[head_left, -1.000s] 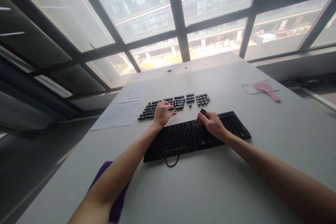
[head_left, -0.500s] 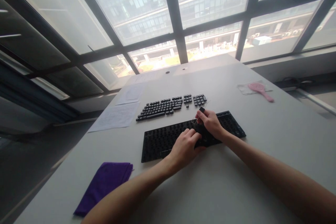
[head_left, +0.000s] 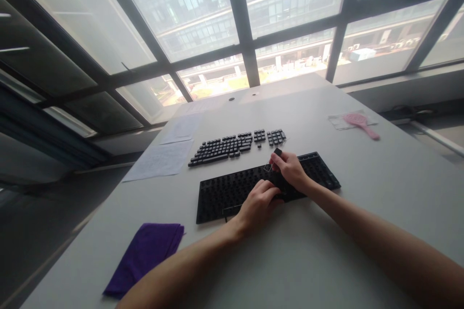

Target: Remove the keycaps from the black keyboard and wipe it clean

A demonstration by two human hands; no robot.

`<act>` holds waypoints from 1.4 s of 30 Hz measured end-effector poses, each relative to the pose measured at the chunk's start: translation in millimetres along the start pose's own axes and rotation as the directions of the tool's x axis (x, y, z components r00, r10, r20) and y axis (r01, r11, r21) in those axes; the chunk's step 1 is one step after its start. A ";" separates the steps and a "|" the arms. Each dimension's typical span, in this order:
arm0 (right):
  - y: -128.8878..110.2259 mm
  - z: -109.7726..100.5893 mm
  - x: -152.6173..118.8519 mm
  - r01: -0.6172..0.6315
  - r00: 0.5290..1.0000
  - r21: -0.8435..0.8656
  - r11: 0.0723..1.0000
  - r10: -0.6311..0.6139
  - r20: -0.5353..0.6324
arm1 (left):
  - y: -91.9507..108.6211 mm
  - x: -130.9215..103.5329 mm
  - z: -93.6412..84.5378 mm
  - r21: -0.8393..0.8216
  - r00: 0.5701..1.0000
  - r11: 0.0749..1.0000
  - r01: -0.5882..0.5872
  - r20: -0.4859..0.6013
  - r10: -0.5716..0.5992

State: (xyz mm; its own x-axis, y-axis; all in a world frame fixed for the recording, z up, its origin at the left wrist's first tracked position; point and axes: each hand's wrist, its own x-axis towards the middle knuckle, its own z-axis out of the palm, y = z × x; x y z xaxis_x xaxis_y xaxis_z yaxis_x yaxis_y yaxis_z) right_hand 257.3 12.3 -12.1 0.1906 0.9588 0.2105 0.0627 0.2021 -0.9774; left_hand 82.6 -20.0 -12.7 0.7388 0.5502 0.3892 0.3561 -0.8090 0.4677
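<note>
A black keyboard (head_left: pixel 232 188) with most of its keycaps off lies on the white table, slightly angled. My right hand (head_left: pixel 290 171) is closed round the black handle of a wire keycap puller (head_left: pixel 277 152), above the keyboard's right half. The puller's wire loop (head_left: pixel 268 168) reaches down at the board's far edge; whether it grips a key I cannot tell. My left hand (head_left: pixel 259 203) grips the near edge of the keyboard, fingers bent over the top, thumb at the front. Behind the board, black keycaps (head_left: pixel 221 147) lie in rows laid out like a keyboard.
A folded purple cloth (head_left: pixel 145 258) lies at the near left. Sheets of paper (head_left: pixel 157 160) are on the left side of the table. A pink hairbrush (head_left: pixel 360 123) rests on a clear bag at the right. Large windows stand beyond the table.
My right hand with the puller has shifted very slightly, and the wire loop is turned differently. My left hand's fingers have moved a little on the keyboard. The laid-out keycaps have not moved.
</note>
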 end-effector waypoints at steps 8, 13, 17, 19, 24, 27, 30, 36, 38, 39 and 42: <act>-2.4 0.1 -1.0 0.013 1.000 -0.018 1.000 -0.013 0.003 | 1.5 -2.4 3.0 0.024 1.000 1.000 0.013 -0.006 -0.013; -3.7 0.2 -0.8 0.003 1.000 -0.014 1.000 -0.003 0.014 | 2.6 -2.7 2.1 0.026 1.000 0.999 0.029 -0.003 -0.029; -3.1 0.1 -0.8 0.001 1.000 -0.012 1.000 0.000 0.014 | 3.6 -3.5 2.5 0.030 0.999 0.999 0.041 0.002 -0.041; -2.5 0.1 -0.9 0.004 1.000 -0.012 1.000 -0.004 0.015 | 4.5 -2.9 1.7 0.025 0.999 0.999 0.041 0.002 -0.041; -1.9 -0.6 -0.8 0.003 1.000 -0.026 1.000 -0.003 0.016 | 7.5 2.8 -7.1 -0.089 0.978 0.987 0.134 -0.150 -0.146; -1.6 -1.0 -0.6 -0.004 1.000 -0.039 0.999 0.005 0.016 | 10.0 5.4 -15.6 -0.155 0.958 0.974 0.164 -0.212 -0.195; -0.6 -1.1 -0.1 -0.008 1.000 -0.035 0.999 0.008 0.016 | 10.3 10.2 -32.2 -0.150 0.946 0.982 0.115 -0.285 -0.155; -0.5 -0.5 1.2 0.001 0.999 -0.037 0.999 0.000 0.033 | -35.2 41.4 -84.4 0.018 0.896 0.978 0.208 -0.406 -0.183; -1.2 -0.7 1.2 0.001 0.999 -0.037 0.999 0.000 0.036 | -62.9 52.1 -90.4 0.093 0.906 0.963 0.253 -0.372 -0.202; -1.4 -0.8 1.1 0.000 0.999 -0.037 0.999 0.001 0.036 | -76.2 56.3 -90.0 0.141 0.918 0.954 0.265 -0.339 -0.205; -1.1 -1.2 1.1 -0.002 0.999 -0.045 0.999 0.004 0.037 | -107.0 63.6 -80.9 0.302 0.949 0.913 0.276 -0.237 -0.209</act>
State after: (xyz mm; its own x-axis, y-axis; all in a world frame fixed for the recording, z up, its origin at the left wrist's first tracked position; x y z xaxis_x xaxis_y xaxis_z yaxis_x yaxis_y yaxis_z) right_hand 258.6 12.8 -10.7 0.1543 0.9664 0.2058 0.1066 0.1908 -0.9758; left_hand 45.2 118.3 26.2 0.4910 0.7401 0.4596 0.7016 -0.6486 0.2950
